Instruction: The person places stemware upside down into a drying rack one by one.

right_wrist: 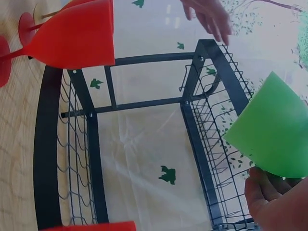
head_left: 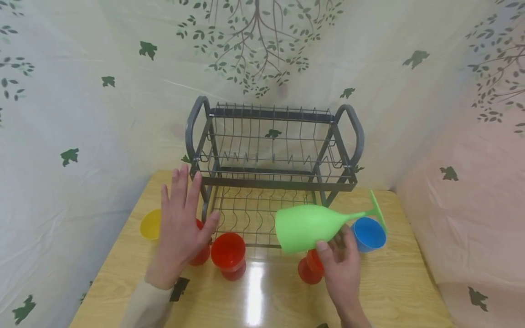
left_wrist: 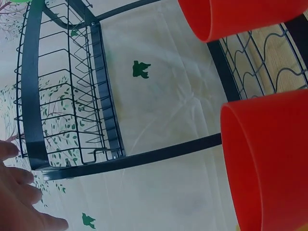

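Observation:
My right hand [head_left: 342,266] holds a light green plastic goblet [head_left: 309,225] near the base of its bowl, thumb in front and fingers behind. The goblet lies on its side in the air, bowl to the left and foot to the right, in front of the dark two-tier dish rack [head_left: 279,184]. In the right wrist view its bowl [right_wrist: 274,132] tilts beside the upper tier. My left hand [head_left: 180,232] hovers with fingers spread by the rack's left front corner, holding nothing. It partly covers a red goblet [head_left: 199,256].
Another red goblet [head_left: 228,253] stands at the rack's front left. A third red goblet [head_left: 308,272] is partly behind my right hand. A blue cup [head_left: 370,236] stands to the right, a yellow cup [head_left: 150,224] to the left. A patterned sheet [head_left: 123,123] hangs behind the wooden table [head_left: 393,273].

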The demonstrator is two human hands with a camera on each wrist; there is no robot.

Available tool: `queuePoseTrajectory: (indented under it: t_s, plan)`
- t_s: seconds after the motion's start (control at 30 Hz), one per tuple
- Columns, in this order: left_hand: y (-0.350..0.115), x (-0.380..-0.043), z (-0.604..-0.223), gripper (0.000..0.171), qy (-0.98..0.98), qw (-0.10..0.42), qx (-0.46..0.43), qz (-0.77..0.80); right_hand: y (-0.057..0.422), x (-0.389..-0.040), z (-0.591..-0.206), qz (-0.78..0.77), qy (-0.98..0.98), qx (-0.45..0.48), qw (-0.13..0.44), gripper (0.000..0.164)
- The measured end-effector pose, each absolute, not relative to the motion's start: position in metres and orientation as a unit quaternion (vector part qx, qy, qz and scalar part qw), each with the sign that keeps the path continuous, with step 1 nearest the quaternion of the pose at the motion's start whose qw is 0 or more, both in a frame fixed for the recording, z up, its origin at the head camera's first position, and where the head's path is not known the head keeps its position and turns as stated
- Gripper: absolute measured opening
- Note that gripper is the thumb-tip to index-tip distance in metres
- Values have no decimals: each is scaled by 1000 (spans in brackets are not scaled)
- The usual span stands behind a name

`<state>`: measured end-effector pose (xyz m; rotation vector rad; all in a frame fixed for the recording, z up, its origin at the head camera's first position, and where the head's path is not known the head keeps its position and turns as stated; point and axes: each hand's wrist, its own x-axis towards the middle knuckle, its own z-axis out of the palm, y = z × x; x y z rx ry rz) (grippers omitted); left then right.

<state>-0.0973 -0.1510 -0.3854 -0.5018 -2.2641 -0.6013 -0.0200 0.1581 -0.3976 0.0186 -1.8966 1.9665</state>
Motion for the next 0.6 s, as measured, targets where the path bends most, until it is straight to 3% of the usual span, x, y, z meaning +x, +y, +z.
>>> queuePoseTrajectory:
  t_s: [0.2, 0.6]
  plan:
    - [-155, -95, -384, 88, -910, 317, -175, -202, 169, -21, -394, 703, -678, 24, 213, 59]
    - [-157, -95, -386, 91, -919, 306, -176, -173, 195, -27, -374, 699, -665, 55, 256, 58]
